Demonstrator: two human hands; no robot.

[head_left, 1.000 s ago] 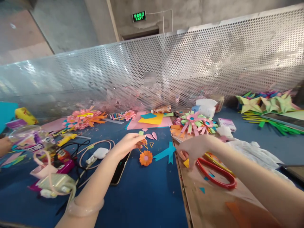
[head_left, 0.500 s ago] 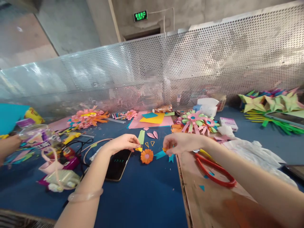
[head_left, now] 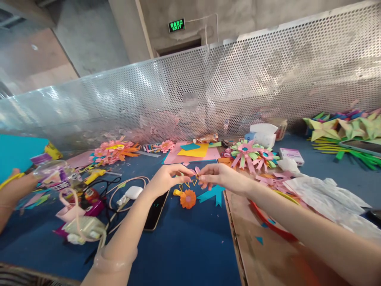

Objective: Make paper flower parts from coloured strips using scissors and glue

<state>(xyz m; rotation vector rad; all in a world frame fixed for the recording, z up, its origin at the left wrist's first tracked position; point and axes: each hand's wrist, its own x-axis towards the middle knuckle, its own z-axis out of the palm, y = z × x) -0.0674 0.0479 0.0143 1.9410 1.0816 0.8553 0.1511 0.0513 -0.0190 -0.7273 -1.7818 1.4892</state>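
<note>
While the wall sign (head_left: pixel 176 25) reads "EXIT" beneath Chinese characters, the phone (head_left: pixel 154 214), partly covered by the left forearm (head_left: pixel 135 222), shows "17"; lettering on the white-and-purple box (head_left: pixel 291 156) is too small to read. The left hand (head_left: pixel 169 178) and right hand (head_left: pixel 218 177), previously apart, have come together, fingers pinched closed; their contents cannot be identified. The yellow piece (head_left: pixel 177 192), previously in the left hand, lies beside the orange flower (head_left: pixel 187 199) on the bench (head_left: pixel 190 250), left of the cardboard's left edge (head_left: pixel 233 228)
</note>
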